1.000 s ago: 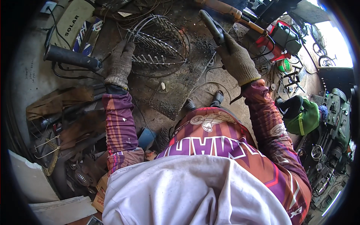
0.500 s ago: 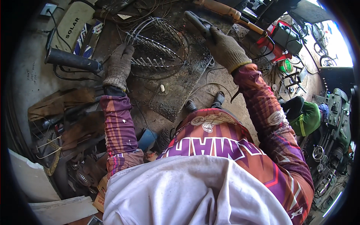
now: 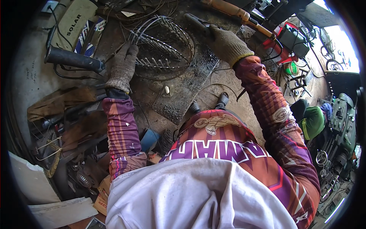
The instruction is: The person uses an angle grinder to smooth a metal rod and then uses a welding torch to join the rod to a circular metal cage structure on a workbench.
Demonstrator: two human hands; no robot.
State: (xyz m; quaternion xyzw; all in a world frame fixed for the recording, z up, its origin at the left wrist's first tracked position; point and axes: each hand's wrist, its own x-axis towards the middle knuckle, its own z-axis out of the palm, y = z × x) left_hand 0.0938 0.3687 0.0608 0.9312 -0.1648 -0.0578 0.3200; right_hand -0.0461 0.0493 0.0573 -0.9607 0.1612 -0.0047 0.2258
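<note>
Two sets of gloved fingers: the left hand grips a rod frame by its left end, apparently steadying it; the right hand clasps a dark tool. Frame location: on a gritty plate.

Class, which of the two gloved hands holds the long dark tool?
The right hand: the tool extends from its grip, whereas the left hand is at the metal-rod frame.
</note>
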